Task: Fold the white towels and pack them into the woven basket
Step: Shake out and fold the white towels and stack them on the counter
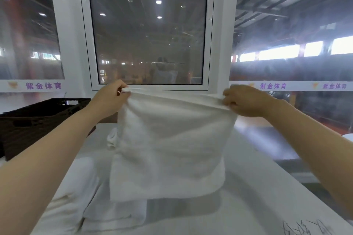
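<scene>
A white towel [170,149] hangs doubled in the air above the white table [248,187]. My left hand [112,97] pinches its upper left corner and my right hand [244,101] pinches its upper right corner, so the top edge is stretched between them. Its lower edge hangs just over a folded white towel [114,213] lying on the table near me. Part of another white towel [111,139] shows behind the held one. The dark woven basket [38,118] stands at the left on the table, beyond my left forearm; its inside is hidden.
More white cloth [74,187] lies bunched at the near left of the table. A white-framed window [149,32] rises straight behind the table. Handwriting marks the tabletop at the near right corner [305,229]. The table's right edge drops off to a floor.
</scene>
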`<state>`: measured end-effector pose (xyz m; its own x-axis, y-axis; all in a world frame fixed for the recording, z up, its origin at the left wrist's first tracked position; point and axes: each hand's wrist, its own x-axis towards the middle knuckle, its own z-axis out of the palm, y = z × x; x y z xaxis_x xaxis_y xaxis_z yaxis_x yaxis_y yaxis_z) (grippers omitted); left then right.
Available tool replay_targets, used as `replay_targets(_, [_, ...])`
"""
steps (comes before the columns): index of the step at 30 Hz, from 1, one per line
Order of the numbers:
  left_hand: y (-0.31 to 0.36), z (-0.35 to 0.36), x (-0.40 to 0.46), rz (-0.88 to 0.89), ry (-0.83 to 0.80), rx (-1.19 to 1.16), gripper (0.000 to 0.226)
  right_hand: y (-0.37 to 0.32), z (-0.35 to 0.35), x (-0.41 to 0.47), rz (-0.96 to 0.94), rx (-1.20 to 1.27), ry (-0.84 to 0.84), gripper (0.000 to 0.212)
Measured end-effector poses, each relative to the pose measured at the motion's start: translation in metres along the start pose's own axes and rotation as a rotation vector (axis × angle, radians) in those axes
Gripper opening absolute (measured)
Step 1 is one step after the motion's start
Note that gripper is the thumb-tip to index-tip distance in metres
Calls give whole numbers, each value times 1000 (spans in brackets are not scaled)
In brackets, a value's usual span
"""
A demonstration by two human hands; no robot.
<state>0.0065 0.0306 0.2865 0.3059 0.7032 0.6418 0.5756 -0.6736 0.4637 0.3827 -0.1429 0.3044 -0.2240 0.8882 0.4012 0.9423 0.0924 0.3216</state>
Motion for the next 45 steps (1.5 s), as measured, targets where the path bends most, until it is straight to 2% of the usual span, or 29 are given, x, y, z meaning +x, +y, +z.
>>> replay_targets(1, [0, -1, -1, 10, -35, 31, 8, 0, 1, -1, 17, -64, -147, 24])
replay_targets(2, [-1, -2, -2, 7, -37, 37, 8, 0, 0, -4, 45, -87, -200, 24])
replay_targets(5, [-6, -4, -4, -45, 56, -21, 9, 12, -1, -15, 107, 14, -19, 19])
replay_targets(7, [-10, -4, -8, -80, 63, -50, 11, 11, -4, -19, 87, 14, -54, 19])
replay_targets(8, [-10, -3, -9, -93, 57, -63, 11, 9, -4, -19, 91, 17, -14, 21])
replay_targets(10, [-10, -1, -11, -123, 47, -104, 14, 8, -2, -16, 146, 120, 186, 26])
replay_targets(11, [-9, -1, -12, -143, 48, -126, 16, 6, -2, -14, 159, 155, 204, 28])
replay_targets(13, [-11, 0, -15, -171, 40, -135, 18, -3, -2, -11, 162, 217, 89, 31])
replay_targets(16, [-11, 2, -19, -187, 64, -175, 17, -5, -4, -6, 278, 426, 295, 33])
replay_targets(17, [-10, 3, -20, -206, 97, -205, 17, -5, -5, -3, 290, 434, 230, 33])
replay_targets(19, [-12, 6, -21, -226, 105, -196, 17, -10, -9, -1, 278, 394, -31, 32])
replay_targets(20, [-14, 9, -22, -228, 74, -168, 18, -12, -10, 1, 274, 392, -13, 32])
replay_targets(22, [-20, 12, -24, -244, 39, -146, 16, -12, -12, 4, 303, 453, 213, 30])
replay_targets(23, [-23, 12, -25, -259, 53, -163, 16, -15, -13, 6, 300, 462, 218, 31])
replay_targets(25, [-27, 11, -26, -275, 74, -209, 15, -22, -8, 7, 271, 426, 77, 32])
replay_targets(28, [-27, 8, -26, -263, 33, -262, 13, -18, -10, 7, 343, 519, 248, 30])
replay_targets(31, [-27, 3, -27, -285, -27, -402, 12, -9, -17, 8, 339, 529, 215, 29])
replay_targets(35, [-24, -5, -32, -340, -124, -699, 20, -11, -18, -1, 366, 821, 204, 29])
replay_targets(43, [-25, -12, -38, -383, -200, -839, 31, -4, -26, -15, 366, 1180, 201, 9])
replay_targets(45, [-24, -13, -39, -389, -238, -860, 32, -1, -28, -18, 376, 1237, 202, 25])
